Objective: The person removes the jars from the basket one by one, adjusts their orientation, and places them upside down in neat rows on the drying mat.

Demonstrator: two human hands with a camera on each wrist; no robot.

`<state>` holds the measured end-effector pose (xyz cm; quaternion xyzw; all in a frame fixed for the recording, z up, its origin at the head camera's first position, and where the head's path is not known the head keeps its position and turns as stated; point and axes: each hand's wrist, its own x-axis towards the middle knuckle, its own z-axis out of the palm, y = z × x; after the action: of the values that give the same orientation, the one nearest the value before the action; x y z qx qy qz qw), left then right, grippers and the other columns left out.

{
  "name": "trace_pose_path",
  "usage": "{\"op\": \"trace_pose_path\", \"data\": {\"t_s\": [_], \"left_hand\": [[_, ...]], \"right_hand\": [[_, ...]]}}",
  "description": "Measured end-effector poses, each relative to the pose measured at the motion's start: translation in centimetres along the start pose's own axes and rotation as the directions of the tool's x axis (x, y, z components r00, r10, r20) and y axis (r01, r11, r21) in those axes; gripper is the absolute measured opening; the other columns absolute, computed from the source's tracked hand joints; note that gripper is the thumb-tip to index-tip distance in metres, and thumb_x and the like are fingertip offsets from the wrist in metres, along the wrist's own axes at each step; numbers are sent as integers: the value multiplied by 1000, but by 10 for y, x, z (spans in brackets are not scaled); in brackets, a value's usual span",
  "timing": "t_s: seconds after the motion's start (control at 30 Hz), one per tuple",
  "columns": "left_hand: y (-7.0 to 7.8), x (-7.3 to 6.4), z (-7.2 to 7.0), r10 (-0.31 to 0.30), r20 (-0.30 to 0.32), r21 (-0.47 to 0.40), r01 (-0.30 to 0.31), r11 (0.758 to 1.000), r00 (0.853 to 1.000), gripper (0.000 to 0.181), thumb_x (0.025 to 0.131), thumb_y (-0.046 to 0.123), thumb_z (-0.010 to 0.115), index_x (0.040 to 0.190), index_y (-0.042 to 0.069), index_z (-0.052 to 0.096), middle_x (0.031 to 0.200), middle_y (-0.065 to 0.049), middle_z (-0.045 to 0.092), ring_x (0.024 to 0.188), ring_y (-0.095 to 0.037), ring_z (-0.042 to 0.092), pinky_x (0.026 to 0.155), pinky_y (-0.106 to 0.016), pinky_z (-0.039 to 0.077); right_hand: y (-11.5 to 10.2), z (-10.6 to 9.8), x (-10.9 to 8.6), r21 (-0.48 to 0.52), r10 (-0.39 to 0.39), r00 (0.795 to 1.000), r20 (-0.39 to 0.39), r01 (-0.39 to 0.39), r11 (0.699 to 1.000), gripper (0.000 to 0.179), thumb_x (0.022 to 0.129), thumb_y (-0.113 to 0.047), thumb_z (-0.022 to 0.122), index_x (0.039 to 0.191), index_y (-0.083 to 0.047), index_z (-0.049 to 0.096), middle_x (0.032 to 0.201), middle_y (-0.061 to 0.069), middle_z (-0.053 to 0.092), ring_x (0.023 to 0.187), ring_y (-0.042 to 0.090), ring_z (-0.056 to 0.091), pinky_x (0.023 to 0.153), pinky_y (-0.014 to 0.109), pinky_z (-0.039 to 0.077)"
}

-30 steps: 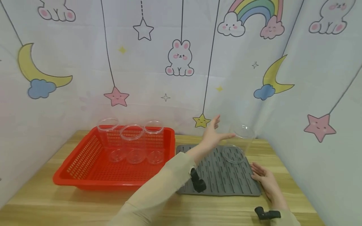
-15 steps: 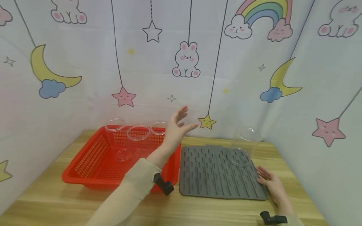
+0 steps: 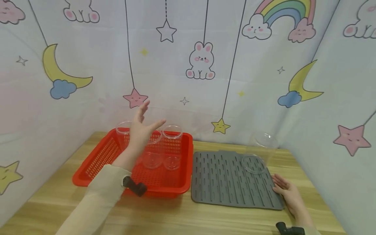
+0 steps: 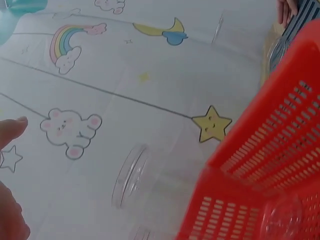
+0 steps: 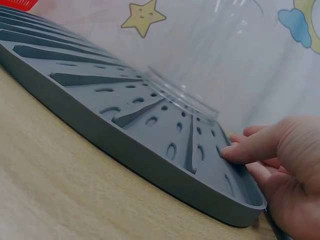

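Observation:
My left hand (image 3: 139,133) hovers over the red basket (image 3: 167,189), thumb and fingers spread apart, holding nothing. Just behind and beside it, three clear cups (image 3: 172,143) stand in the basket, partly covered by the hand. One cup (image 4: 131,175) shows its rim in the left wrist view, apart from the fingers. At the right, a larger clear cup (image 3: 258,153) stands on the far right part of a grey ridged drying mat (image 3: 229,182). My right hand (image 5: 295,170) rests against the mat's right edge, its thumb over the low rim and its other fingers loosely extended outside it.
The basket and mat sit side by side on a wooden table (image 3: 205,218). A white curtain (image 3: 188,88) with moons, stars and rabbits hangs close behind and along the sides.
My left hand has moved left, away from the cup on the mat, to above the basket. The right hand stays at the mat's edge. The head view has shifted slightly left.

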<state>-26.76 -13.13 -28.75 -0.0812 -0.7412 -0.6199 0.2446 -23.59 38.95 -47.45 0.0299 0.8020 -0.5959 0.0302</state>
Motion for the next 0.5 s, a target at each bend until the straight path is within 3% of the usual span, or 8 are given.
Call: {"op": "trace_pose_path", "data": {"t_s": [0.1, 0.23, 0.33, 0.5], "left_hand": [[-8, 5, -21, -32, -58, 25, 34, 999, 998, 79, 83, 19, 79, 150, 24, 38, 158, -1, 33, 148, -18, 24, 122, -46, 18], [-19, 10, -43, -126, -106, 25, 130, 991, 986, 86, 83, 22, 79, 153, 29, 30, 162, 2, 22, 150, -18, 16, 122, -49, 17], [-28, 14, -56, -211, -88, 19, 213, 977, 974, 96, 83, 24, 78, 157, 31, 17, 165, 4, 10, 152, -19, 6, 122, -51, 13], [-42, 21, -71, -296, -9, 47, 296, 954, 955, 112, 83, 23, 78, 158, 29, -5, 166, 0, -6, 152, -28, -4, 122, -55, 10]], "right_hand": [[1, -2, -2, 0, 0, 1000, -1, 0, 1000, 74, 94, -2, 59, 152, 9, 13, 123, -23, 49, 97, -25, 46, 86, 3, 43], [4, -5, -5, 34, -38, 999, 2, 37, 999, 76, 94, -1, 60, 151, 12, 11, 107, -37, 49, 98, -24, 47, 85, 3, 44], [5, -7, -6, 52, -61, 998, 1, 61, 997, 75, 94, 1, 59, 150, 14, 11, 102, -41, 49, 97, -24, 48, 85, 4, 45], [6, -10, -7, 46, -71, 997, -5, 71, 996, 74, 93, 3, 58, 150, 14, 11, 103, -41, 49, 98, -24, 48, 85, 5, 45]]}}
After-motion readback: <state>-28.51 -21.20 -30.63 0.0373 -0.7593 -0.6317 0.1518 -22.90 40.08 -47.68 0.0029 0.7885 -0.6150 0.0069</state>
